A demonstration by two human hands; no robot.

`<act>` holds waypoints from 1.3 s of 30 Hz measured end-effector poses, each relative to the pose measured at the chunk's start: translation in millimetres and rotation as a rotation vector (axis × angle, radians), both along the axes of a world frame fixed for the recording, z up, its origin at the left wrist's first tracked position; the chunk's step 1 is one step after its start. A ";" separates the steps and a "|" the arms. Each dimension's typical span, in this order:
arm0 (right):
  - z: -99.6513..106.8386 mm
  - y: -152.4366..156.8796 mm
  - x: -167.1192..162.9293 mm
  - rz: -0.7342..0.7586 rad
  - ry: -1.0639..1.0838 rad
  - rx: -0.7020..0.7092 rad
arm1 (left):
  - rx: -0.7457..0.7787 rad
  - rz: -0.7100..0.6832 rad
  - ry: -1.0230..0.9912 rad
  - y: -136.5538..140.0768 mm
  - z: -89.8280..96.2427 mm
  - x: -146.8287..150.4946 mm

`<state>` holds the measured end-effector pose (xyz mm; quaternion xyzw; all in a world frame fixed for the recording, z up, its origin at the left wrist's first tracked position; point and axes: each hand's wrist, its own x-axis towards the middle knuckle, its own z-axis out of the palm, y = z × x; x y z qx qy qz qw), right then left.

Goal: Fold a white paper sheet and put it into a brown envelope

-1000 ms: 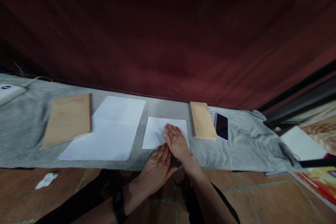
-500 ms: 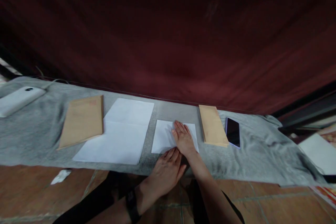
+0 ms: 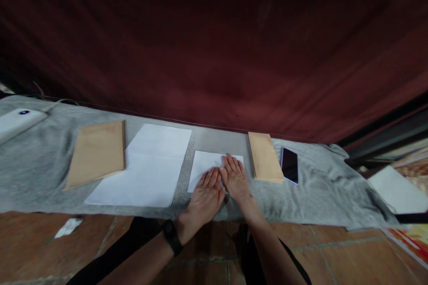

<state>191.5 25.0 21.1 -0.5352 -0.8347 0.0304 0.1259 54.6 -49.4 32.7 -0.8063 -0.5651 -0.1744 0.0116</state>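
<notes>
A small white sheet of paper, which looks folded, lies on the grey cloth in front of me. My left hand rests flat on its near part, fingers stretched out. My right hand lies flat on the right part of the same paper, its fingertips near the far edge. The two hands are side by side, thumbs close together. To the left are larger white sheets with a crease across them, partly under a stack of brown envelopes. Narrower tan envelopes lie to the right of my hands.
A phone lies right of the tan envelopes. At the far left sits a white device with a cable. The grey cloth is wrinkled on the right. A dark red curtain hangs behind. Crumpled tissue lies on the tiled floor.
My left hand has moved forward from the paper's near edge onto the paper, beside the right hand. The whole view has shifted slightly, so things appear farther left.
</notes>
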 end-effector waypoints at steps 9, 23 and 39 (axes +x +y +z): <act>-1.6 4.3 -3.8 -0.040 0.013 -0.017 | -0.071 0.081 0.022 41.0 -11.3 1.3; -7.6 0.2 -8.1 -0.156 0.015 0.047 | -0.065 0.171 0.031 59.1 -13.1 -5.0; -27.8 -0.5 2.5 -0.202 0.063 0.201 | -0.054 0.293 0.001 55.6 -18.0 -7.6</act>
